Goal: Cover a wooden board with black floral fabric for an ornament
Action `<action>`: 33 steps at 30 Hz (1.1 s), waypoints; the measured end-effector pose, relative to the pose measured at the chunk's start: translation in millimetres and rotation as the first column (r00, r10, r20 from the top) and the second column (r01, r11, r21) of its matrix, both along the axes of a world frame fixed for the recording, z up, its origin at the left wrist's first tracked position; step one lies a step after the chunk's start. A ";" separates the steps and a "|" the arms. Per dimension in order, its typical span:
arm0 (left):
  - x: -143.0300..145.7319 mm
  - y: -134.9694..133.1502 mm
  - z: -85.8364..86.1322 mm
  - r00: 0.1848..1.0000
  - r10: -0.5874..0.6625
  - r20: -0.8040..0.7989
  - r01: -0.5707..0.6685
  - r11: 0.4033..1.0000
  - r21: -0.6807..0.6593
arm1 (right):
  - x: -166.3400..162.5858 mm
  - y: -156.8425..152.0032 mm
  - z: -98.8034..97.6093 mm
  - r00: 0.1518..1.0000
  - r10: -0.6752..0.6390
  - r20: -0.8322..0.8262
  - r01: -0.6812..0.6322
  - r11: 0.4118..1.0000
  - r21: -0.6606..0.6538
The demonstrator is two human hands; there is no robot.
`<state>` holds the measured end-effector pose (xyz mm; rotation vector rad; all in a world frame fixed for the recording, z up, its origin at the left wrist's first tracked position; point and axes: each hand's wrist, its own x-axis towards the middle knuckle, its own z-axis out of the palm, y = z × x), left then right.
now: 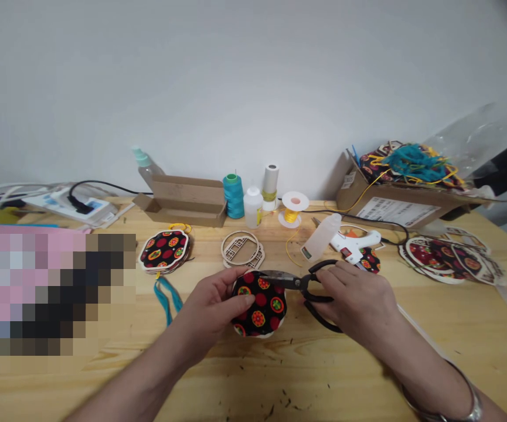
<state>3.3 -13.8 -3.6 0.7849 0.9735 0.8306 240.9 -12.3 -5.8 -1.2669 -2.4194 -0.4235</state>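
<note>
My left hand (218,305) grips a scalloped, fabric-covered piece (259,302), black with red and orange flower prints, its thumb on top and fingers along the far edge. A pale rim shows under the cloth at its lower edge. In my right hand (354,287) is a pair of black-handled scissors (299,283), held by the loops. The blades point left and lie at the upper edge of the piece. Whether they have cloth between them I cannot tell. Left of my hands lies a matching finished-looking piece (164,249) with a blue tassel (167,299).
Behind my hands stand a cardboard box (187,202), a blue thread cone (234,196), a small bottle (253,208) and a yellow cord spool (294,209). A white glue gun (356,243) and wooden frames (242,249) lie nearer. Right is a filled carton (394,205). Dark scraps dot the table.
</note>
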 end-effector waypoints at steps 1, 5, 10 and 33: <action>0.1 0.0 -0.2 1.000 -0.004 0.003 0.004 1.000 0.001 | -0.3 0.2 0.3 1.000 0.001 0.002 -0.001 1.000 0.002; 0.1 -0.3 -0.8 1.000 -0.011 -0.011 0.011 1.000 -0.001 | -1.4 1.0 0.8 1.000 0.002 0.009 -0.002 1.000 0.014; 0.3 -0.7 -0.4 1.000 -0.006 -0.024 0.006 1.000 0.000 | -1.2 1.6 0.6 1.000 0.006 0.016 -0.007 0.999 0.032; -0.6 -3.8 2.0 1.000 -0.008 -0.026 0.008 1.000 0.003 | -1.9 0.4 -2.7 0.999 -0.006 0.032 0.005 1.000 0.029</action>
